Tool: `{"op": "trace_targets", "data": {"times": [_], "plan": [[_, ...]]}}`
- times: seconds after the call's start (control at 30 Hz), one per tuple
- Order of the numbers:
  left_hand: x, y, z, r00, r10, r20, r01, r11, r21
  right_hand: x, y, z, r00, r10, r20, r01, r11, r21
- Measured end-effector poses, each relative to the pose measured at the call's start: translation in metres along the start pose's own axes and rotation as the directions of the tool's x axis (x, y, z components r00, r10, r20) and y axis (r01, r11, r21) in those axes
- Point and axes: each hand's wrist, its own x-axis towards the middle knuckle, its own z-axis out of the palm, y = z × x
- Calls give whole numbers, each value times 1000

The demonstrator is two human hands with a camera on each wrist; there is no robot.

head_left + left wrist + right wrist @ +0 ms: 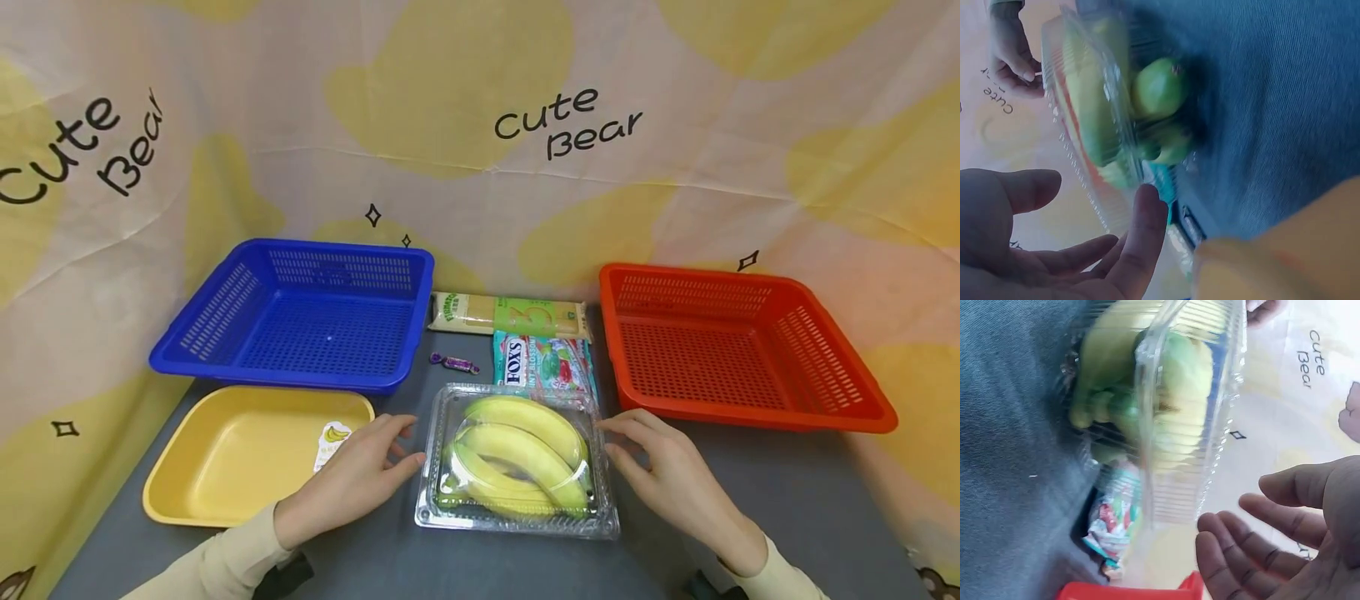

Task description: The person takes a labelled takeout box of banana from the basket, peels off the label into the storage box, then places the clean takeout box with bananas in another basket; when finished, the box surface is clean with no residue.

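A clear plastic clamshell box [517, 527] lies closed on the table in front, with bananas [525, 450] inside. My left hand [356, 471] is at its left side, fingers spread and loosely bent, holding nothing. On the opposite side, my right hand [667, 467] has its fingertips right by the box's edge, also with nothing in its grasp. In the left wrist view the green-tipped bananas [1160, 89] show through the box wall, one finger overlapping a corner. The right wrist view shows relaxed fingers [1260, 540] beside the box.
A blue basket [315, 333] stands back left, a yellow basin [232, 454] nearer left with a banana sticker [330, 442], a red basket [705, 350] at right. Behind the box lie a Fox's candy bag [547, 362], a noodle pack [517, 315] and a purple-wrapped candy [455, 363].
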Motion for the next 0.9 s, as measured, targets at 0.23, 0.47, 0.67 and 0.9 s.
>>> {"op": "trace_targets", "data": {"times": [0.23,0.47,0.67,0.9], "plan": [[0,0,8,993,-79,83,88,990,-113,-7,4,5,943,280,181,-297,952,75],[-2,-1,14,992,-26,120,45,986,-158,-15,5,14,817,375,437,-509,827,241],[-4,-1,16,993,-1,118,15,993,-121,-17,3,19,807,390,443,-531,808,256],[-4,0,14,991,6,132,11,991,-131,-17,1,20,800,404,443,-542,803,248]]}}
